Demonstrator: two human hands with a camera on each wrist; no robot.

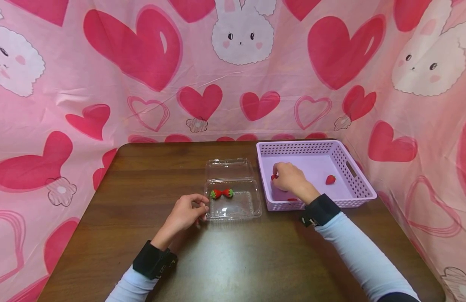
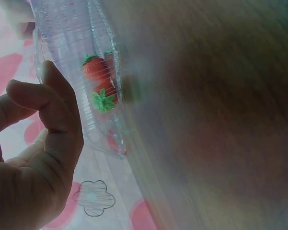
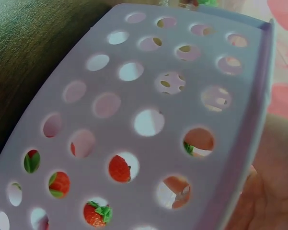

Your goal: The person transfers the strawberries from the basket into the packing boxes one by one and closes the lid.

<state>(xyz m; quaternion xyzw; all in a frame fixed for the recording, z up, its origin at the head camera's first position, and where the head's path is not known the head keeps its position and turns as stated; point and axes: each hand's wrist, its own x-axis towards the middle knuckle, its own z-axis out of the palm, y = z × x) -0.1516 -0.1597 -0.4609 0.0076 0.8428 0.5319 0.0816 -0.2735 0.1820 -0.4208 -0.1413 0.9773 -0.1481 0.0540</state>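
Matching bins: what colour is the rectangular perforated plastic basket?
The basket is light purple, clearest in the head view.

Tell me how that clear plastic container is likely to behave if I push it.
The clear container is probably light and flexible, as its see-through walls look thin. It may slide readily, holding just two strawberries. Its lid, folded back open, might flap or drag.

One tabletop (image 1: 233, 260) carries one clear container (image 1: 237, 207) with two strawberries (image 1: 216, 193) and, to its right, one purple basket (image 1: 304, 165) with at least three more strawberries (image 1: 330, 179).
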